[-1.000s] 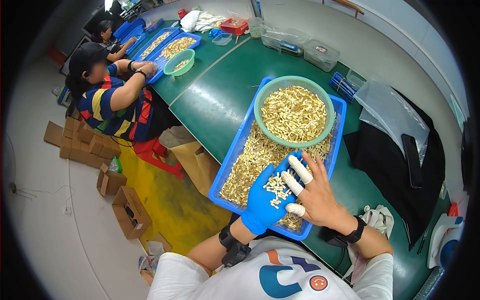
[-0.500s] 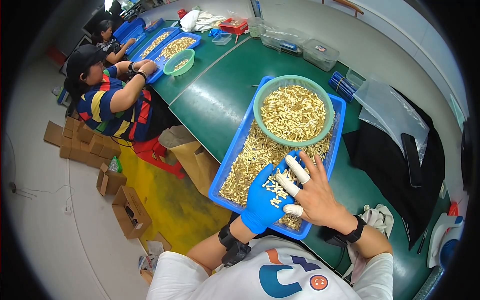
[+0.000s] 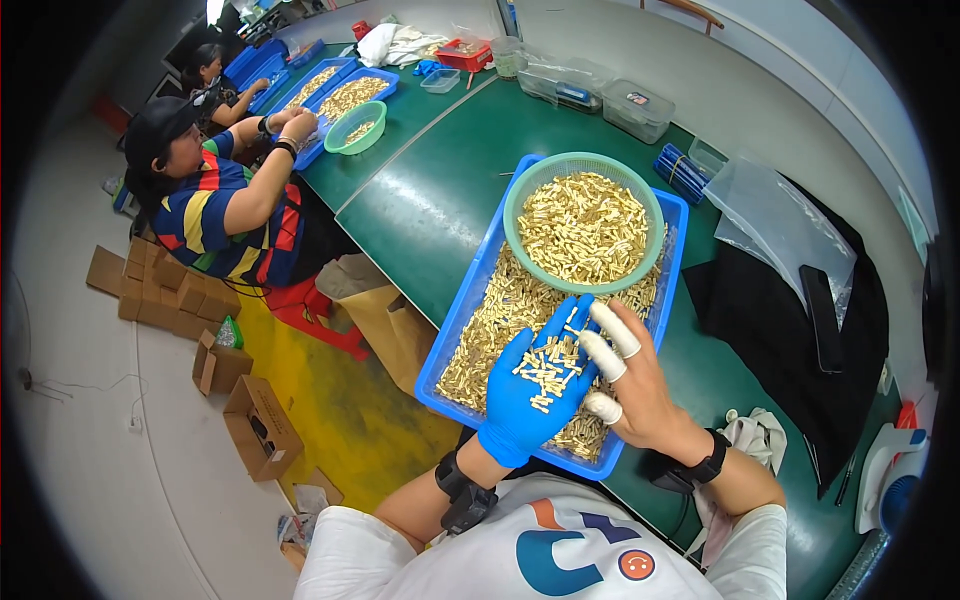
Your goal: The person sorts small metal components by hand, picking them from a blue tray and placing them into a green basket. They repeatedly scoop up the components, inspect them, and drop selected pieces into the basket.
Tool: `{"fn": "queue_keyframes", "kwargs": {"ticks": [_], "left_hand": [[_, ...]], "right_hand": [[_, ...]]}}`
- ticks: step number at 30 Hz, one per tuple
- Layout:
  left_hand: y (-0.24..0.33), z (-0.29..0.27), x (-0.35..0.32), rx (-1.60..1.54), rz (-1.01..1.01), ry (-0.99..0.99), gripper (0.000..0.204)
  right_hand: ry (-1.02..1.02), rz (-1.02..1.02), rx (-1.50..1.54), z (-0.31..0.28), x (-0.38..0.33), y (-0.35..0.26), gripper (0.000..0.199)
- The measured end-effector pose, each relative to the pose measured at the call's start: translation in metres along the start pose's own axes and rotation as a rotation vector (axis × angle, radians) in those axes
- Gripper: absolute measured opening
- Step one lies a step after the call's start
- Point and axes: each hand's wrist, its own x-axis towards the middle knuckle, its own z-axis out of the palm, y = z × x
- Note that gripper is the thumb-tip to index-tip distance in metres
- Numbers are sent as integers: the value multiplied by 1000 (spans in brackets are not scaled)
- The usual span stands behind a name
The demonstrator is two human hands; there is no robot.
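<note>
My left hand [image 3: 515, 425], in a blue glove, lies palm up and cupped, with a small heap of short gold-coloured metal pins [image 3: 548, 372] in its palm. Close against its finger side is my right hand [image 3: 648, 400], bare but for white finger cots on the thumb and two fingers. Its fingers are stretched out, and no pin shows in its grip. Both hands are over a blue tray [image 3: 683, 215] strewn with more such pins. A round green basket [image 3: 513, 215], full of them, rests on the tray's far part.
On the green table [image 3: 430, 190], a black cloth [image 3: 730, 300] carries a phone [image 3: 822, 320] and a plastic bag [image 3: 775, 230]. Blue rods [image 3: 682, 172] and clear boxes [image 3: 638, 110] stand behind. Two people work at the left beside blue trays and a green bowl [image 3: 355, 128].
My right hand has drawn back to the right off the left palm, so more of the heap shows. The left palm has turned flatter. The nearer co-worker's hands have risen slightly.
</note>
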Motion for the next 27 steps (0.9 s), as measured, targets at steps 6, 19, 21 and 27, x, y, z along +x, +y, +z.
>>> {"fn": "queue_keyframes", "kwargs": {"ticks": [6,19,21,27], "left_hand": [[-2,9,2,-46,30,18,55],[2,-2,0,14,16,-33,55],[3,-3,0,-115,-12,-144,55],[7,10,8,-182,45,28,55]], "right_hand": [[230,88,288,-2,1,5,50],[121,-53,26,0,-2,7,51],[191,-6,156,-2,-1,6,47],[273,93,300,-2,-4,11,53]]}}
